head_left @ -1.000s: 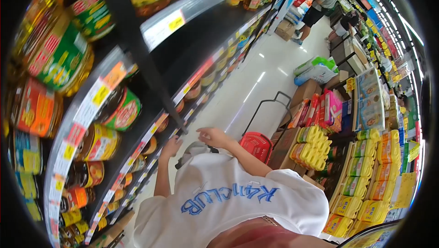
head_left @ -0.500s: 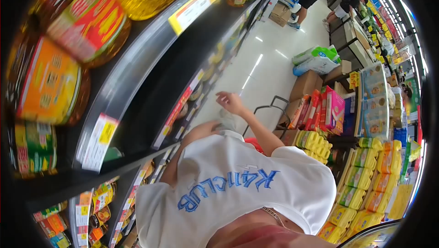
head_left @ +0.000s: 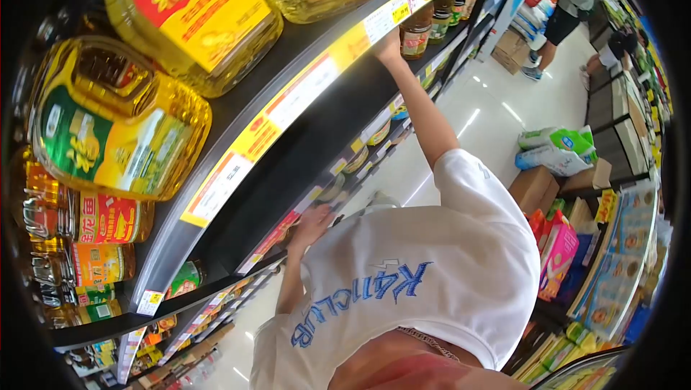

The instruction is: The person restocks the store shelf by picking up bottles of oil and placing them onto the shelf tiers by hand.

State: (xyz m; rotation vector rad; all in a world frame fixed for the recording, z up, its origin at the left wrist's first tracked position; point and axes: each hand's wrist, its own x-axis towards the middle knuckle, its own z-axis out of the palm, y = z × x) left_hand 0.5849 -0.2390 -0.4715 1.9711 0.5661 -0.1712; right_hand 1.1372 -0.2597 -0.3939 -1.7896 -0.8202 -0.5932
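My right hand (head_left: 389, 46) is raised to the front edge of the oil shelf, at the price strip (head_left: 360, 30). Its fingers are hidden behind the strip, so what they touch does not show. Sauce jars (head_left: 415, 34) stand just beyond it on the shelf. My left hand (head_left: 312, 226) hangs low by the lower shelf's red label strip (head_left: 277, 235), fingers loosely apart, with nothing seen in them. A large oil bottle with a green label (head_left: 108, 120) and one with a red and yellow label (head_left: 198, 12) stand on the upper shelf at left.
Across the aisle floor (head_left: 461, 120) stand cardboard boxes (head_left: 533, 187), green-and-white plastic packs (head_left: 558, 147) and pink packages (head_left: 558, 250). A person in dark shorts (head_left: 565, 26) stands farther up the aisle, with another person (head_left: 615, 52) bending nearby.
My right hand has risen from over the aisle to the shelf edge. My left hand, hidden before, now shows by the lower shelf. The view has shifted, bringing more oil bottles into sight.
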